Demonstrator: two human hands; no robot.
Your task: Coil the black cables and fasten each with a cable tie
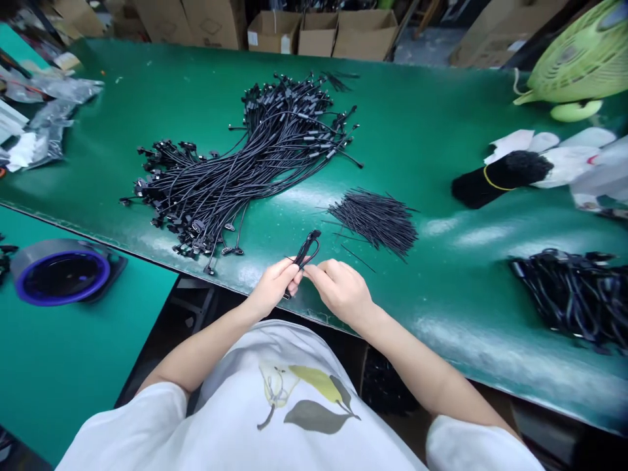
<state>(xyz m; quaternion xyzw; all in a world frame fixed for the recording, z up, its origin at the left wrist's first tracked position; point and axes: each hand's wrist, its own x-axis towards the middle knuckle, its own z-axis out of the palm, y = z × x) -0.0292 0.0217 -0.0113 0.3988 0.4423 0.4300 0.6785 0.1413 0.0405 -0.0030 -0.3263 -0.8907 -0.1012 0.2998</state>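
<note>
Cable bundle [307,244]: lay between the two hands at the near edge of the table [417,144], folded back on itself, its upper end pointing away from the body; held that way, its middle could be reached from both sides.
Left hand [272,284]: closed around the lower part of the bundle, apparently to stop the folds springing apart.
Right hand [346,291]: thumb and fingertips closed in a pinch on the bundle's right edge; whether a tie was caught there too was too small to tell.
Thin ties [375,222]: heaped just beyond the right hand, mostly lying one way with a few strays, presumably so that single ones came easily to the fingers.
Cable pile [260,154]: stretched in a curve ahead and to the left, its ends gathered at opposite sides, probably to limit tangling.
Banded strands [468,186]: sat well off to the right, a yellow band [490,178] keeping them together.
Dark coils [574,297]: rested at the right end, well apart from the cable pile, perhaps to avoid mixing.
Green fan [583,62]: stood at the far right, likely set back from the arms.
</note>
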